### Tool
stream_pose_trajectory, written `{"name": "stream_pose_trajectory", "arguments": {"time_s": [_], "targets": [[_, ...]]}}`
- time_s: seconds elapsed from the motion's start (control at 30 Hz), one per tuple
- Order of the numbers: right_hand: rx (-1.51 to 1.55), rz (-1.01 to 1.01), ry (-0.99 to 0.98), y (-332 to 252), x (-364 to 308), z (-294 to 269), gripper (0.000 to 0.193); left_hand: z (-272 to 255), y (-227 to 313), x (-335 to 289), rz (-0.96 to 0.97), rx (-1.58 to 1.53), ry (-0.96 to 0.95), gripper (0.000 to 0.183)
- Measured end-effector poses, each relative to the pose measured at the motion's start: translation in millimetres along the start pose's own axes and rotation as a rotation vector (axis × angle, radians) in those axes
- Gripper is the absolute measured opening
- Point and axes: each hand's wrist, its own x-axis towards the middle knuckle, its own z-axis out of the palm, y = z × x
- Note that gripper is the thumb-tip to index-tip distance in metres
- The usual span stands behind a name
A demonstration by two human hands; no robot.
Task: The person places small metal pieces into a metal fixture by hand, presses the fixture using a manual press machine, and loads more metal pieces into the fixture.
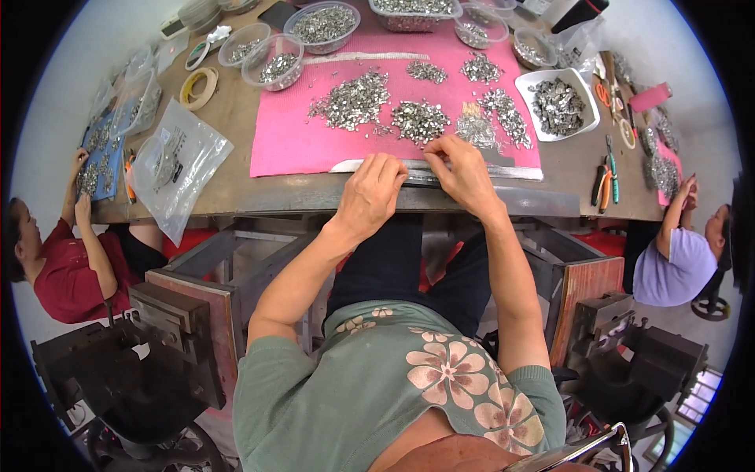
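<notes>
At the front edge of a pink mat (285,130), my left hand (373,191) is closed, its fingers curled down by a dark narrow strip (421,176). My right hand (465,175) pinches thumb and fingers together over the strip's other end. Whatever either hand grips is too small or hidden to name. Just beyond the fingers lies a heap of small shiny metal pieces (420,122). A larger heap (352,101) spreads to its left. On the right, thin silvery pieces (475,131) lie near another loose heap (507,114).
A white dish (589,112) of metal pieces stands at right, with pliers (603,182) nearby. Clear tubs (274,69) line the back. At left lie a tape roll (198,88) and a plastic bag (182,153). Two people sit working at either side.
</notes>
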Motion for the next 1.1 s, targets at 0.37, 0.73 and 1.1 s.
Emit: {"name": "stream_pose_trajectory", "arguments": {"time_s": [0.37, 0.73, 1.1], "targets": [[0.045, -0.076, 0.073, -18.3, -24.2, 21.4, 0.01, 3.6, -12.4, -13.2, 0.071, -0.095, 0.076, 0.031], [-0.246, -0.319, 0.117, -23.4, -27.3, 23.7, 0.015, 11.6, -17.3, -22.6, -0.014, -0.145, 0.164, 0.037], [-0.295, -0.192, 0.026, 1.6, 39.6, 39.5, 0.012, -6.0, -56.6, 30.5, -0.158, 0.378, 0.152, 0.02]]}}
